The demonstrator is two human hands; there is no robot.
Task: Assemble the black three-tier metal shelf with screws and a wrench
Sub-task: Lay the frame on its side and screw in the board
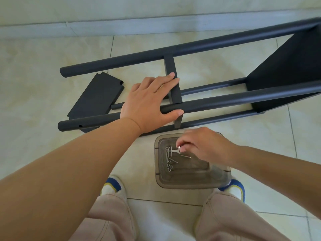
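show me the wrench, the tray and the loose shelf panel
wrench (173, 150), head view, on its flat silver handle
tray (218, 181), head view, on its clear near-right rim
loose panel (97, 98), head view, on the middle of its flat black face

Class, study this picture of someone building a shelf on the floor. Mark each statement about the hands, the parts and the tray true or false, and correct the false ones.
1. The left hand rests on the black shelf frame. True.
2. The right hand reaches into a clear tray holding screws. True.
3. The loose black panel stands upright against the wall. False: it lies at the frame's left end.
4. The tray sits on top of the frame. False: it sits on the floor tiles, nearer the person.
5. The frame lies on its side. True.
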